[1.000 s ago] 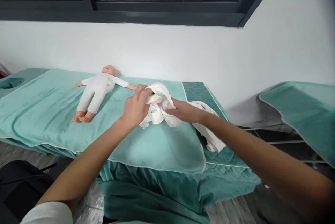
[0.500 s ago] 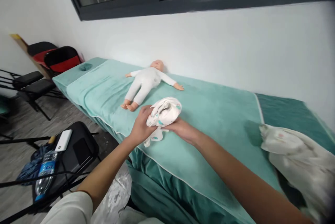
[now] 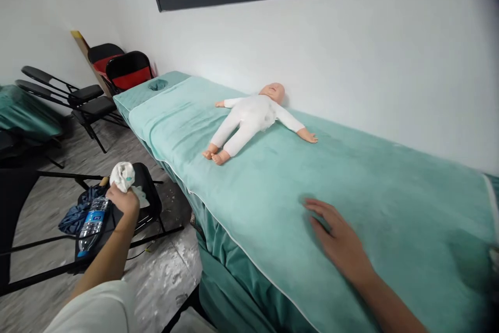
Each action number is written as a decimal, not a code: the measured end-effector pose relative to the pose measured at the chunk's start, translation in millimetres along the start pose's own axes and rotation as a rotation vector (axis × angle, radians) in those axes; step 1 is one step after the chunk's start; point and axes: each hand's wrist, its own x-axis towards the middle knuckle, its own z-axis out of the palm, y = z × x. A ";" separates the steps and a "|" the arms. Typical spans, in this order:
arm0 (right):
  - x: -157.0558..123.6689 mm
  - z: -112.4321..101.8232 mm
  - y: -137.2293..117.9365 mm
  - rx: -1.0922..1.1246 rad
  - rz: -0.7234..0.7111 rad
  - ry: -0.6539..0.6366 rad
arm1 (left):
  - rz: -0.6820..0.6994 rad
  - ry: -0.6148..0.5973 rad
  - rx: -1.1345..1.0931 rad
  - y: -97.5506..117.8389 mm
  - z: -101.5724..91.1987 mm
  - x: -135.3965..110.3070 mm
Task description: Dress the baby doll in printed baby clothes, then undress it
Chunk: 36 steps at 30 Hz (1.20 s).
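Note:
Over the black chair at the left, my left hand [image 3: 123, 200] is closed on a bunched white cloth with small coloured prints [image 3: 122, 176]. Part of the cloth hangs beside the hand; its exact kind is hard to make out. My right hand [image 3: 337, 237], with nothing in it, is held over the green bed cover [image 3: 280, 187], its fingers apart. A baby doll in a white suit [image 3: 251, 115] lies face up on the bed, arms spread, head toward the wall.
On the black chair [image 3: 146, 187] are a water bottle with a blue label [image 3: 92, 224] and dark blue fabric [image 3: 80, 211]. More folding chairs [image 3: 128, 70] stand by the far wall. The bed's face hole [image 3: 158, 85] is at its far end.
My left hand has carried the bunched cloth from above the bed leftward to the chair. My right hand has let go of it and opened. The view has turned left.

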 end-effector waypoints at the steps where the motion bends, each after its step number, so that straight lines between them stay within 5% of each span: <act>1: -4.8 -4.6 2.3 -0.010 0.001 -0.001 | -0.054 0.042 0.018 -10.8 0.1 0.3; 4: -14.5 -12.0 1.0 -0.038 -0.007 0.003 | -0.132 0.059 0.114 -38.9 5.8 -2.6; 10: -17.0 -9.6 -4.9 -0.104 -0.056 0.014 | -0.161 -0.267 0.238 -75.8 25.7 3.7; 14: -19.3 -7.7 -8.1 -0.110 -0.065 0.020 | -0.073 -0.149 0.339 -78.6 34.4 7.8; 17: -26.5 -7.7 -14.2 -0.121 -0.048 0.032 | 0.118 -0.006 0.345 -63.8 41.0 -1.5; 21: -44.6 -9.9 -23.9 -0.120 -0.032 0.043 | 0.414 0.009 0.149 -18.2 47.6 -36.4; 27: -82.0 -28.6 -15.3 -0.237 0.012 0.181 | 0.593 0.009 -0.268 76.6 59.3 -132.1; 36: -144.0 -130.3 16.7 -0.760 0.262 0.613 | 1.178 -0.292 -0.668 234.6 69.1 -266.5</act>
